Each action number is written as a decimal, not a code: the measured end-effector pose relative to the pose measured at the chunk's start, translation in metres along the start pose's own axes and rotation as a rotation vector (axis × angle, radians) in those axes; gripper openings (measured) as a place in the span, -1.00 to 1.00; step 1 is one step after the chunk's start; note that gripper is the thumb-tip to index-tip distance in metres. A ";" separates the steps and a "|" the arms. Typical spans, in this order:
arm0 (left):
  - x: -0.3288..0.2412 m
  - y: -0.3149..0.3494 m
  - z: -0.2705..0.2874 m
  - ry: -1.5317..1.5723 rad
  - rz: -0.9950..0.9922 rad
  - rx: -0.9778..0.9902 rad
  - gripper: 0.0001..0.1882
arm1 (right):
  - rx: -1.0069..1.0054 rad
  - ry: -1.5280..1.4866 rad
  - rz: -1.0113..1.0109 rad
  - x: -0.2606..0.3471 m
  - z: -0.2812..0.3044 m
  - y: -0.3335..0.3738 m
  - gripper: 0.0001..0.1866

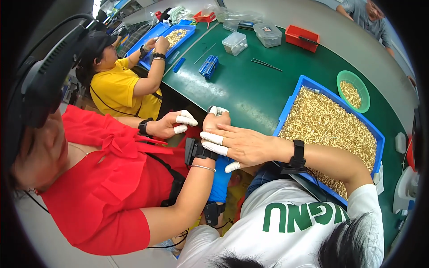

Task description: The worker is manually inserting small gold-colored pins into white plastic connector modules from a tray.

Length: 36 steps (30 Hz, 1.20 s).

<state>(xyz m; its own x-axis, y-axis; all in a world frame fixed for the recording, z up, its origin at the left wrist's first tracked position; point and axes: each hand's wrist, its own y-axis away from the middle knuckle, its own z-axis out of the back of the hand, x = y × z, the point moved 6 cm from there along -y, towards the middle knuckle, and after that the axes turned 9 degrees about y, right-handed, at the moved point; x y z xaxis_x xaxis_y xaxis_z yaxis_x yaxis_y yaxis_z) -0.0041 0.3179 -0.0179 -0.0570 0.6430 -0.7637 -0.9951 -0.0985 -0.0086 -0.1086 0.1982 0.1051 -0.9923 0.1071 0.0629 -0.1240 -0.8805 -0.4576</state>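
While wide and flat, right grip [245, 146] in wrinkled white finger covers [215, 148] over co-worker's strapped wrist [205, 152]; left grip hidden, unclear.

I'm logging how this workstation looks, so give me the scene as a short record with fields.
Right hand: fingers spread, white covers on thumb and two fingers, lying over the wrist of the co-worker in red
Left hand: cannot be made out clearly
Beside right forearm: blue tray of small gold-coloured pieces
Beyond tray: green bowl holding similar pieces
Elsewhere on green table: tweezers, red box, two clear boxes
Farther left: co-worker in yellow
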 end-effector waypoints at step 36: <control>-0.020 -0.009 0.003 -0.502 -0.046 -0.240 -0.83 | -0.009 -0.031 -0.060 -0.005 0.007 0.004 -0.29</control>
<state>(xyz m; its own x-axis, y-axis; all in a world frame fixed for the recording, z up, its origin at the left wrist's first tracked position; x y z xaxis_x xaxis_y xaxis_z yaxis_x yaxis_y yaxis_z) 0.0053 0.3085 -0.0009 -0.1035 0.9277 -0.3588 -0.9544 -0.1942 -0.2267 -0.1040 0.1909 0.1089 -0.9823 0.1451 0.1181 -0.1836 -0.8685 -0.4605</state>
